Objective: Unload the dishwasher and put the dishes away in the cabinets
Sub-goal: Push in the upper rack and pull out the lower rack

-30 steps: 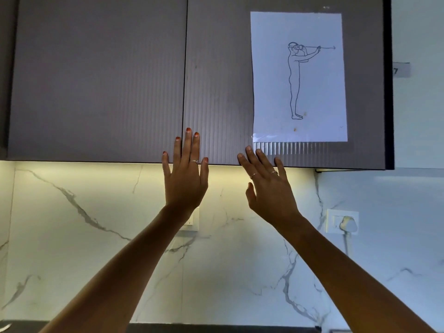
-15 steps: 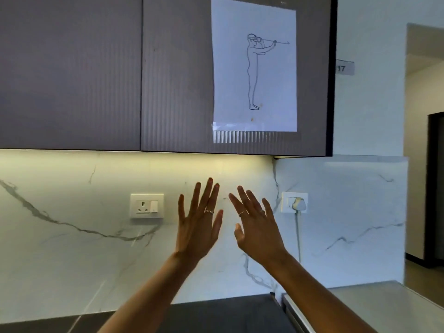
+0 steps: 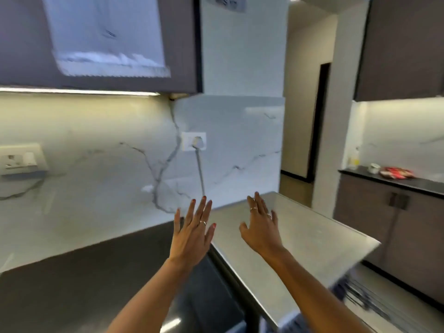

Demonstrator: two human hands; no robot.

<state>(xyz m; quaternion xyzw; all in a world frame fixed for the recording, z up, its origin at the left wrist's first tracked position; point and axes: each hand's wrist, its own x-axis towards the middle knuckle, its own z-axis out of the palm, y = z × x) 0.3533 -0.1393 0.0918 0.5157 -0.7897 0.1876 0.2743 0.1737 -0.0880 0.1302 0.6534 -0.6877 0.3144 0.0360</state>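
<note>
My left hand [image 3: 193, 233] and my right hand [image 3: 260, 227] are both raised in front of me, fingers spread and straight, holding nothing. They hover above the seam between the dark countertop [image 3: 72, 280] and the grey top of the dishwasher [image 3: 300, 236]. A pulled-out dishwasher rack [image 3: 360, 296] shows blurred at the lower right, its contents not discernible. The closed upper cabinet [image 3: 177, 44], with a paper sheet [image 3: 105, 34] taped to its door, hangs at the upper left, well above my hands.
A marble backsplash [image 3: 108, 176] carries a wall socket [image 3: 21, 158] and a plugged outlet [image 3: 194, 141]. At the right, a second dark counter [image 3: 408, 183] holds a red packet [image 3: 396, 173] and a small white cup [image 3: 374, 168]. A doorway [image 3: 319, 121] opens behind.
My hands came down from the cabinet's lower edge to counter height, still empty and spread. The view swung right and down, bringing the dishwasher top, rack and far counter into sight.
</note>
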